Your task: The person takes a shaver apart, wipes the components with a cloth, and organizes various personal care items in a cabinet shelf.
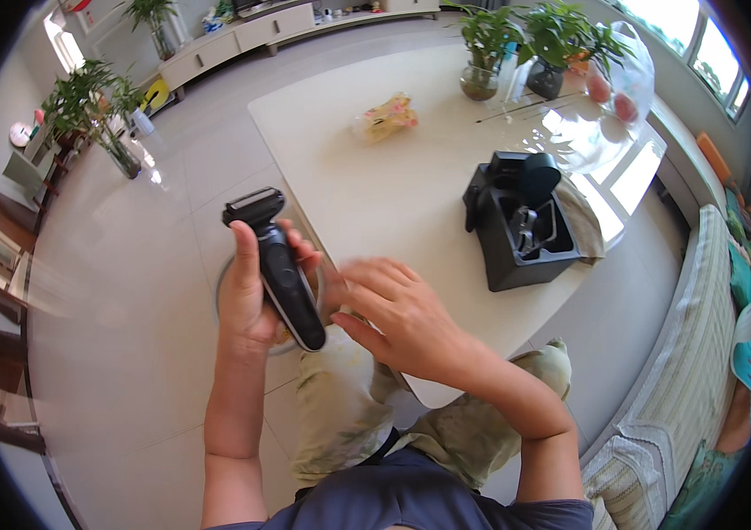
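A black electric foil shaver (282,278) lies tilted in my left hand (249,285), its head up and to the left, my thumb along one side and my fingers around the other. Close to its right is my right hand (392,308), fingers spread and partly blurred, with nothing seen in it. On the table (375,192) to the right stands a black compartment box (521,275) with metal-framed glasses (541,232) and dark items in it. Behind my left hand, a round bin (219,291) is partly hidden.
A yellow patterned plastic packet (388,119) lies on the table. Potted plants in glass vases (479,83) and a plastic bag with round fruit (625,106) stand at its far right. A beige cloth (584,218) lies beside the box. A striped sofa (673,331) is at right.
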Demonstrator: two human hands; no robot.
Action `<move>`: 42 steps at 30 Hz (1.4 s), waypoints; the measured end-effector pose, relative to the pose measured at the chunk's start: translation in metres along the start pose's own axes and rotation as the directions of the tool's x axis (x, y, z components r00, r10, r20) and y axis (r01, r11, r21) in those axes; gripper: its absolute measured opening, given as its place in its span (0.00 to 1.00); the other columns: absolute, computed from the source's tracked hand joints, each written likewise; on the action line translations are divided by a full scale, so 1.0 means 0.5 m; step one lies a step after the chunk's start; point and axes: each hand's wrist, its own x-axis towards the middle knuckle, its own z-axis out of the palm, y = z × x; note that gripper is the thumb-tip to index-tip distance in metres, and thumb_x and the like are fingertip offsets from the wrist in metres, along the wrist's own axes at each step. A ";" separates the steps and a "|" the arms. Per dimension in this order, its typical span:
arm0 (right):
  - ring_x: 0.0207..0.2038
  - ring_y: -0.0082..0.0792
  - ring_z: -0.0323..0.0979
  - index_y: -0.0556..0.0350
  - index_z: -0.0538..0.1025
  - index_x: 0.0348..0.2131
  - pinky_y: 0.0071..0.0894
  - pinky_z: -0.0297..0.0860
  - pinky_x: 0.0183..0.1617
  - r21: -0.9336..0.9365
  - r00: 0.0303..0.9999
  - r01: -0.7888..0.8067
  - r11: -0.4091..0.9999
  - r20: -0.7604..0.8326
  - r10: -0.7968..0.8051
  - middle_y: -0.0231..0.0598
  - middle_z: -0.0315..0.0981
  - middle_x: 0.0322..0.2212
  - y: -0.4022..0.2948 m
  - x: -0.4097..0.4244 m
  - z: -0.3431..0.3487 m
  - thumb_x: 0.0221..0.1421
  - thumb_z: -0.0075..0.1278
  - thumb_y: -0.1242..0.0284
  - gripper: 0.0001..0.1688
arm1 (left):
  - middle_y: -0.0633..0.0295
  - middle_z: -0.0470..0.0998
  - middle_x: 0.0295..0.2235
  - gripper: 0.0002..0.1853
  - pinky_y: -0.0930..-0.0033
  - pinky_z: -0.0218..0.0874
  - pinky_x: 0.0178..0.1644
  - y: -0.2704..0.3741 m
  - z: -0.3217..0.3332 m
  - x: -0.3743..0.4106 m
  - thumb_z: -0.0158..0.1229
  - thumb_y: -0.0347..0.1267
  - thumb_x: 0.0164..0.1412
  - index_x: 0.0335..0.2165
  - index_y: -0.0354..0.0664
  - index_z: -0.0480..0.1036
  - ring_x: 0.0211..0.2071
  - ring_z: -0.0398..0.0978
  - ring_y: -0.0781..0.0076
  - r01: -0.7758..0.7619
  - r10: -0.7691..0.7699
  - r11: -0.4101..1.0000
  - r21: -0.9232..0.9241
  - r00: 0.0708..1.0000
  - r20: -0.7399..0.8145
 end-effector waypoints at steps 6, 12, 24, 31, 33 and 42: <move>0.28 0.43 0.73 0.58 0.76 0.30 0.34 0.68 0.30 0.097 0.900 -0.433 0.896 -0.005 0.436 0.44 0.74 0.27 -0.012 -0.101 -0.085 0.56 0.54 0.75 0.04 | 0.61 0.74 0.35 0.38 0.60 0.70 0.48 -0.065 0.098 0.012 0.53 0.63 0.52 0.43 0.38 0.68 0.34 0.74 0.70 0.049 -0.048 0.997 0.057 0.999 -0.009; 0.30 0.25 0.74 0.57 0.77 0.38 0.24 0.70 0.33 -0.013 0.771 -0.512 0.859 -0.448 0.453 0.36 0.77 0.31 0.047 -0.143 -0.262 0.55 0.52 0.80 0.08 | 0.60 0.73 0.36 0.30 0.67 0.69 0.42 -0.088 0.111 0.045 0.58 0.54 0.56 0.43 0.39 0.67 0.32 0.71 0.73 0.060 -0.073 0.979 0.197 0.996 0.059; 0.34 0.36 0.76 0.58 0.78 0.36 0.29 0.71 0.41 -0.115 0.720 -0.633 0.766 -0.452 0.527 0.42 0.77 0.34 0.210 -0.158 -0.407 0.54 0.51 0.76 0.09 | 0.55 0.76 0.40 0.23 0.72 0.69 0.39 -0.144 0.181 0.082 0.61 0.41 0.59 0.45 0.34 0.68 0.35 0.74 0.75 0.138 -0.167 0.868 0.476 0.986 0.019; 0.51 0.51 0.68 0.56 0.75 0.45 0.41 0.65 0.54 -0.497 0.650 -0.733 0.465 -0.312 0.693 0.51 0.69 0.49 0.257 -0.219 -0.437 0.54 0.53 0.69 0.18 | 0.59 0.75 0.41 0.28 0.80 0.64 0.41 -0.155 0.214 0.116 0.50 0.54 0.62 0.48 0.42 0.68 0.34 0.70 0.82 -0.081 0.077 0.893 0.443 0.997 0.027; 0.55 0.50 0.64 0.56 0.74 0.46 0.41 0.63 0.57 -0.504 0.622 -0.742 0.442 -0.270 0.735 0.51 0.66 0.52 0.261 -0.241 -0.432 0.53 0.54 0.71 0.19 | 0.60 0.75 0.42 0.29 0.82 0.62 0.43 -0.153 0.239 0.125 0.51 0.55 0.62 0.48 0.42 0.68 0.35 0.68 0.83 -0.177 0.160 0.874 0.452 0.984 0.077; 0.43 0.44 0.74 0.51 0.77 0.42 0.36 0.71 0.43 -0.154 0.941 -0.339 0.928 -0.037 0.337 0.40 0.73 0.45 0.203 -0.129 -0.417 0.48 0.50 0.83 0.19 | 0.59 0.75 0.46 0.26 0.76 0.65 0.47 -0.163 0.318 0.201 0.56 0.46 0.62 0.51 0.41 0.66 0.44 0.72 0.80 -0.360 0.265 0.874 0.326 0.916 0.301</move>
